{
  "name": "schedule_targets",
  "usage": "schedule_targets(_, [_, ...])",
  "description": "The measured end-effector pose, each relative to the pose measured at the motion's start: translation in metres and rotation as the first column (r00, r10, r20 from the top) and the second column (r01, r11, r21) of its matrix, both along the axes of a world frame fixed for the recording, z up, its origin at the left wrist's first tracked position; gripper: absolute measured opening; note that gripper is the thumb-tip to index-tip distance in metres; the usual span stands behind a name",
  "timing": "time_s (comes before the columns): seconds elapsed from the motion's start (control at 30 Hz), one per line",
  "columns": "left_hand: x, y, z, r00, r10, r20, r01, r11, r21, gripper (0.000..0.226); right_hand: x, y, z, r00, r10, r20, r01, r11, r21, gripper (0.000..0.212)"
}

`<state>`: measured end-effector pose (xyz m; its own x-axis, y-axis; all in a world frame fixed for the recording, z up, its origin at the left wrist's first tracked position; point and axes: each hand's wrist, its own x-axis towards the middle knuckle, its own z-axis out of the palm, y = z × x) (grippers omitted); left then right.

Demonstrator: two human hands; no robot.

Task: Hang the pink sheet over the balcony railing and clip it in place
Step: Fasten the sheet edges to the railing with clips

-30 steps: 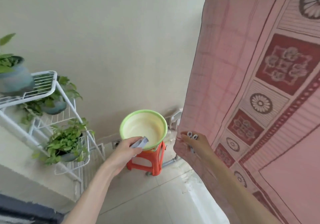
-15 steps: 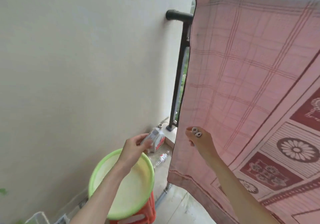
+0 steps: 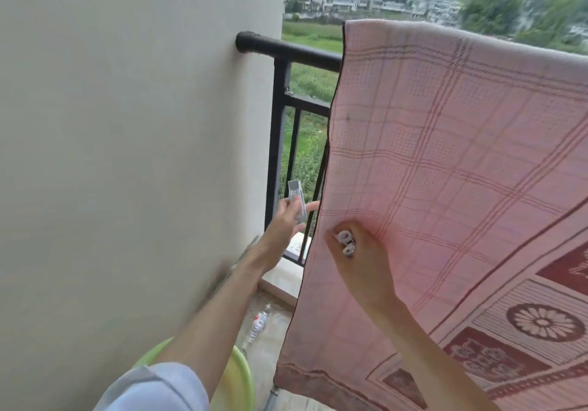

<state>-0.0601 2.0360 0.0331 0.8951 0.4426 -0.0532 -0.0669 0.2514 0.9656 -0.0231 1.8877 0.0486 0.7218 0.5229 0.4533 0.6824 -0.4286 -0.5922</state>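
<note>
The pink sheet (image 3: pixel 461 162) with a grid and dark red flower pattern hangs draped over the black balcony railing (image 3: pixel 296 52), covering most of the right side. My left hand (image 3: pixel 284 226) is raised beside the sheet's left edge and pinches a grey clip (image 3: pixel 297 200) that points upward. My right hand (image 3: pixel 359 251) lies against the front of the sheet near its left edge and grips two more clips (image 3: pixel 346 241), whose round white ends show.
A beige wall (image 3: pixel 127 156) fills the left. A green basin (image 3: pixel 241 378) sits low down under my left arm. A plastic bottle (image 3: pixel 257 324) lies on the floor by the railing's base. Fields and buildings lie beyond the rail.
My view has tilted up from the basin and plant rack to the railing. My left hand has risen with the clip toward the sheet's left edge. My right hand stays on the sheet.
</note>
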Motion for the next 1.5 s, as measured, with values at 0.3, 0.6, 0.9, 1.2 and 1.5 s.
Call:
schedule_targets(0.3, [0.000, 0.005, -0.009, 0.982, -0.133, 0.133, 0.156, 0.971, -0.183, 0.021, -0.008, 0.017, -0.015, 0.987, -0.148, -0.069, 0.151, 0.988, 0.033, 0.029])
schedule_targets(0.6, [-0.006, 0.022, -0.026, 0.957, -0.220, 0.188, 0.264, 0.931, -0.251, 0.018, -0.033, 0.038, -0.042, 0.922, -0.341, -0.183, 0.361, 0.928, 0.089, 0.024])
schedule_targets(0.9, [-0.016, 0.026, -0.033, 0.957, -0.265, 0.117, 0.239, 0.951, 0.199, 0.026, -0.050, 0.046, -0.059, 0.905, -0.389, -0.173, 0.417, 0.891, 0.179, 0.016])
schedule_targets(1.2, [-0.011, 0.013, -0.035, 0.984, -0.085, 0.153, 0.021, 0.926, 0.377, 0.041, -0.056, 0.041, -0.058, 0.914, -0.311, -0.259, 0.361, 0.917, 0.173, 0.028])
schedule_targets(1.5, [-0.010, 0.026, -0.024, 0.973, -0.218, 0.074, 0.181, 0.924, 0.337, 0.033, -0.059, 0.036, -0.052, 0.895, -0.274, -0.352, 0.366, 0.903, 0.225, 0.023])
